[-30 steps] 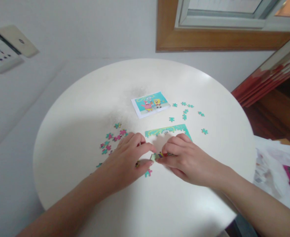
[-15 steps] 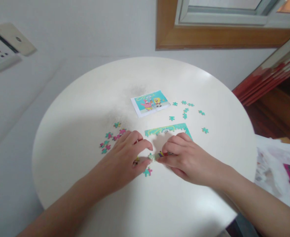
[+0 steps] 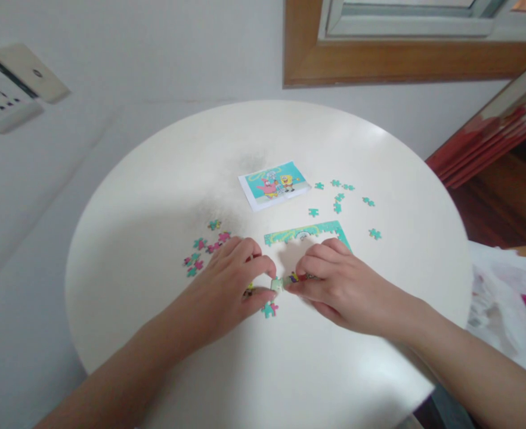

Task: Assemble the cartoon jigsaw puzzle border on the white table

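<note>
Above the white table, my left hand (image 3: 236, 279) pinches a pale green jigsaw piece (image 3: 276, 285) between thumb and index finger. My right hand (image 3: 341, 285) has its fingertips closed on a joined strip of jigsaw pieces (image 3: 293, 277), partly covered by the fingers. The pale piece meets the left end of this strip; whether they interlock I cannot tell. Beyond my right hand lies a joined puzzle border (image 3: 308, 231), teal with yellow lines. A loose teal and pink piece (image 3: 269, 309) lies just below my left thumb. Something yellow shows under my left palm, mostly hidden.
A folded picture sheet (image 3: 275, 183) with cartoon figures lies behind the border. Pink and teal pieces (image 3: 200, 244) are scattered at the left, and several teal pieces (image 3: 337, 202) at the right. The round table (image 3: 124, 238) stands against the wall. White plastic (image 3: 491, 298) lies beyond its right edge.
My left index finger and thumb have closed in on the pale piece, which now sits straighter against the strip. The right hand has hardly moved. The whole view has shifted slightly.
</note>
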Demonstrator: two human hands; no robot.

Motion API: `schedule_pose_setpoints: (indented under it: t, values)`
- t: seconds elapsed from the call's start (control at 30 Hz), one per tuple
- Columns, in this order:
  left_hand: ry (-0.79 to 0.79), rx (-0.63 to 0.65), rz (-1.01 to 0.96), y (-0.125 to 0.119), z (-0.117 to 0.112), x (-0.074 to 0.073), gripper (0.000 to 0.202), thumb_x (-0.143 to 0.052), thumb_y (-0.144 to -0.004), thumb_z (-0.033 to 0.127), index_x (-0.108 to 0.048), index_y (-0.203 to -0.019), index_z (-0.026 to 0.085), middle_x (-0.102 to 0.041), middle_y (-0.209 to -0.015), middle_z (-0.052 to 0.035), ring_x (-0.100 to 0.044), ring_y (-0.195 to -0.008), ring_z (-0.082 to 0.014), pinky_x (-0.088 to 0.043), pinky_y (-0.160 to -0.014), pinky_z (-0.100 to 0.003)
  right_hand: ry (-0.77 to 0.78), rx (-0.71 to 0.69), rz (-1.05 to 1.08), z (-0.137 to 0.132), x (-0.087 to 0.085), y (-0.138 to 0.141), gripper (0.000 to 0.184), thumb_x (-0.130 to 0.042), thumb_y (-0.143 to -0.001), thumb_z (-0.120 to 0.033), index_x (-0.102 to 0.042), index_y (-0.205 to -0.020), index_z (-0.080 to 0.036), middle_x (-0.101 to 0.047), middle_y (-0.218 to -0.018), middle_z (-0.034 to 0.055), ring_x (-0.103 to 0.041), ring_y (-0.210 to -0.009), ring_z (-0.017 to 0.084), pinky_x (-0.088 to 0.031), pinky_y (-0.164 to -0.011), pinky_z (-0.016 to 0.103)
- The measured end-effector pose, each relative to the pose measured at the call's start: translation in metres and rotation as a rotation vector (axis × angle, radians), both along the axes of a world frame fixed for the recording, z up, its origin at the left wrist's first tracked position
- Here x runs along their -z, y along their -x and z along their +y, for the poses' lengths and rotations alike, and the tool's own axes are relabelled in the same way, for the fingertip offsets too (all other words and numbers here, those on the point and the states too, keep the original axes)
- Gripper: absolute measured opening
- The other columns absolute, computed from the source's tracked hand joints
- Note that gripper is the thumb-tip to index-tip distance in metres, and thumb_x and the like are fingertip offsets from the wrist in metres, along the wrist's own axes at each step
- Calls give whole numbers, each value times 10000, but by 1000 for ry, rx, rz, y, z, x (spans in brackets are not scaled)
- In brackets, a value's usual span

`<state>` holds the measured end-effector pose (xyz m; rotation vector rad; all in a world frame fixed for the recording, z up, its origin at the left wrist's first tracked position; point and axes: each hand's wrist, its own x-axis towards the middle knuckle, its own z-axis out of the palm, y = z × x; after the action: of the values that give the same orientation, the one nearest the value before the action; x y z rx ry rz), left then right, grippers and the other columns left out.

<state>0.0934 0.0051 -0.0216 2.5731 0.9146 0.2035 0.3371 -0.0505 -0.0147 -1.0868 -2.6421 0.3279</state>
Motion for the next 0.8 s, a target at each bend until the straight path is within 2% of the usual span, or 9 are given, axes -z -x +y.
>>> schedule_pose_setpoints:
  t: [0.47,0.63,0.8]
  values:
    - [-52,-17,-28,-2,0,-2,129,-679,-877,268,-600,-974,238,-515,-1003,-13,-488,-992,-241,-363,-939,-429,2,-1,-8,1,0,-1,242,-509,-992,-172,-722,-1103,-202,-660,-1012,58,-518,-1019,214,-301,-903,387]
    - [-57,-9,-43,-6,-3,-2,140,-661,-878,215,-605,-1003,241,-513,-996,-17,-480,-991,-241,-372,-918,-418,-8,0,3,1,0,0,228,-518,-994,-181,-725,-1088,-203,-665,-995,58,-521,-1002,208,-299,-884,384]
    - [-39,8,-24,-7,-5,-2,61,-627,-899,207,-615,-954,232,-503,-988,-22,-476,-981,-243,-379,-886,-414,-6,0,2,0,-1,0,230,-529,-986,-171,-719,-1112,-200,-665,-994,52,-523,-997,205,-303,-880,380]
